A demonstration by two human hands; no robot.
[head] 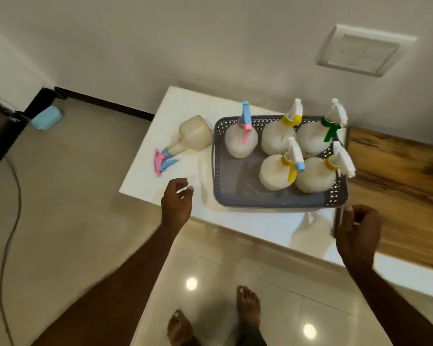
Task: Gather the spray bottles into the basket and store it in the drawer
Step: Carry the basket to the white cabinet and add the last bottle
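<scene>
Both hands are empty, fingers loosely curled: left hand (176,196) hovers near the fallen bottle (185,139), right hand (359,227) by the basket (238,193) corner; grasp the body, stand it in the basket's open front-left space; counter edge (160,199) is close.

White wall (210,33), tiled floor (73,196), wood top (398,171)

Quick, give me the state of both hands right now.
Left hand: open, fingers loosely curled, holding nothing, over the white table near the lying spray bottle.
Right hand: loosely curled, empty, beside the basket corner.
</scene>
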